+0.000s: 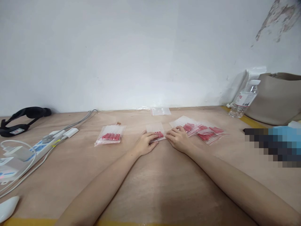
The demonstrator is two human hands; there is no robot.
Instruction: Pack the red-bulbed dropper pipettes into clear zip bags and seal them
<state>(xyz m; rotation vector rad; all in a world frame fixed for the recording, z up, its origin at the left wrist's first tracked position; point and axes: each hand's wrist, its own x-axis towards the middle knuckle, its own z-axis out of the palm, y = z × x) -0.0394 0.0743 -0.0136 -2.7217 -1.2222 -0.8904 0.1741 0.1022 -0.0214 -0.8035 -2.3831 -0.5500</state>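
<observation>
A small clear zip bag [155, 127] with several red pieces in its lower part lies on the table between my hands. My left hand [144, 144] grips its lower left side, fingers laid over the front and thumb at the near edge. At the lower right corner, the curled fingers of my right hand [180, 138] are closed on the bag's edge; the thumb is mostly hidden. Just beyond my right hand, several filled bags [207, 130] overlap in a loose heap. To the left lies a neat stack of similar bags [110, 135] with red pieces showing.
An unfilled zip bag [161, 111] lies near the wall. At left are a power strip [41, 146] with cables, a black headset-like band [25, 119] and a white mouse-like object [8, 207]. A plastic bottle [245, 99] leans beside a beige bag [277, 97] at right.
</observation>
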